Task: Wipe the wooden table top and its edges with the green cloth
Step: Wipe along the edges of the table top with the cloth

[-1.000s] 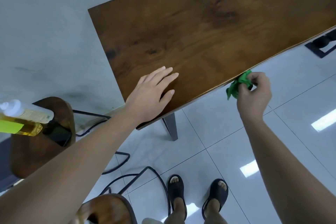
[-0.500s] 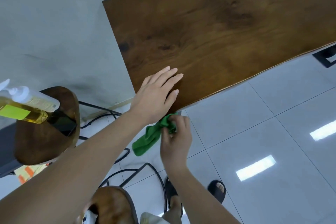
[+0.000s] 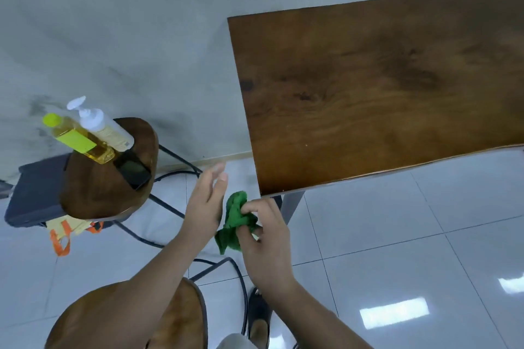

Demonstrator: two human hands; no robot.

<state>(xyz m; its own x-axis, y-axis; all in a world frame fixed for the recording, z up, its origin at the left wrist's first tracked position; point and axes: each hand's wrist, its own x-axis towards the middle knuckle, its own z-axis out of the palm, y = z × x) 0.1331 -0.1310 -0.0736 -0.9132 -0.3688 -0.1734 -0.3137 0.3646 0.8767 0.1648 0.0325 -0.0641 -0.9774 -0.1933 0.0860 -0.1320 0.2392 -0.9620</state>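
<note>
Both are off the worktop (image 3: 368, 93) now: your left grip (image 3: 205, 207) has lifted away open, your right grip (image 3: 266, 238) pinches the green cloth (image 3: 236, 217) below the corner, so wiping looks paused.

The table (image 3: 382, 88) top is warm mid-brown wood with darker swirling grain patches and a paler orange line along its near edge; its leg (image 3: 292, 207) is grey. Below the near left corner, the cloth (image 3: 235, 215) is plain deep green. On a dark brown stool (image 3: 93, 193), one bottle (image 3: 82, 142) is amber with a lime cap and label, the pump bottle (image 3: 99, 125) white, the phone (image 3: 133, 170) black. The floor tiles (image 3: 397, 235) are glossy white with grey joints.
</note>
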